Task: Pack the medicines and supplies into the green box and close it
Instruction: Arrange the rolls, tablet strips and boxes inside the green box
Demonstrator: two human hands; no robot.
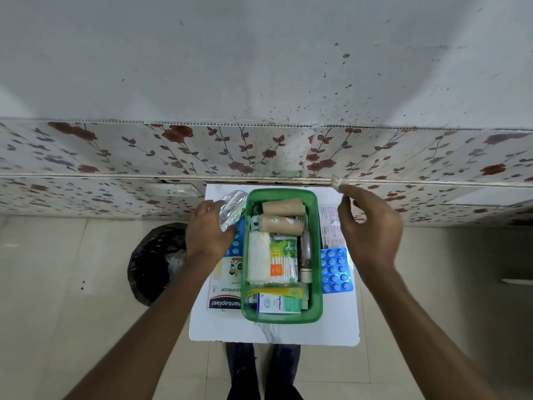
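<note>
The green box [319, 255] stands open on a small white tabletop [274, 333]. It holds two brown rolls [284, 207], a white gauze pad, a cotton swab pack [284, 268] and a green-and-white carton [278, 303]. Left of the box, my left hand [207, 230] grips a crinkled silver foil packet [232, 207]. My right hand [372, 226] is raised right of the box and pinches a small pale item [336, 181] at its fingertips. A blue blister pack [337, 269] and a printed strip [331, 223] lie right of the box. A plaster carton [226, 287] and another blue blister [238, 242] lie left of it.
The tabletop butts against a wall with floral panels [259, 151]. A black bin bag [155, 261] sits on the floor to the left. My legs [262, 370] show below the table's near edge. No lid for the box is in view.
</note>
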